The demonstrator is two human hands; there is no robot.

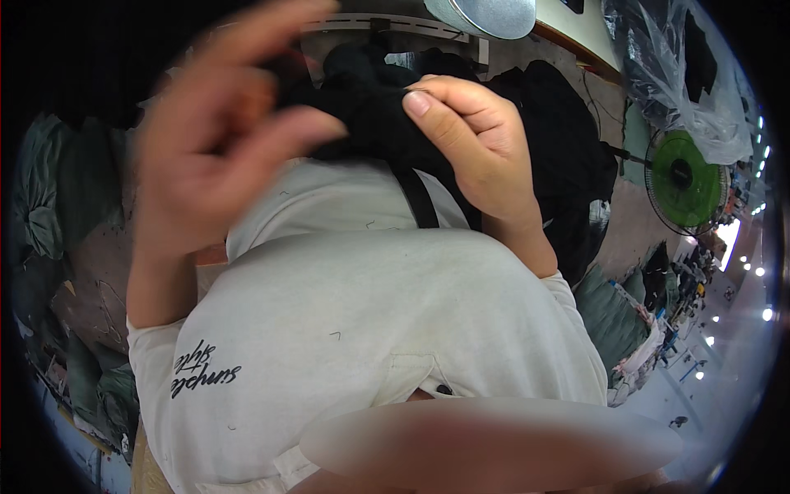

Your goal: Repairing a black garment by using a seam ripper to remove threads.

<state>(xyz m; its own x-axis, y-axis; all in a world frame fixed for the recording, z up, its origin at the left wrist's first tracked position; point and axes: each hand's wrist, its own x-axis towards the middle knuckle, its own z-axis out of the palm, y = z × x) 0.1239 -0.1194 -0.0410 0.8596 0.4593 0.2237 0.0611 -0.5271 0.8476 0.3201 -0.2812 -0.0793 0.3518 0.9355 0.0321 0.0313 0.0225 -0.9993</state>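
Note:
Black cloth (374, 123) lies bunched across my lap, in front of my pale shirt. My right hand (481, 136) pinches it at its upper edge between thumb and forefinger, where a thin dark strand or edge shows at the fingertips. To the left, my left hand (218, 132) is raised and smeared by motion. Its thumb and forefinger stand wide apart, and nothing shows between them. The other left fingers are curled and partly hidden.
More black cloth (568, 156) is heaped at my right. Beyond it are a green-bladed fan (683, 177) and clear plastic sheeting (699, 90). A round metal-grey object (498, 16) stands at the far edge beside a table edge (576, 49). Dark green bundles (41, 189) lie at left.

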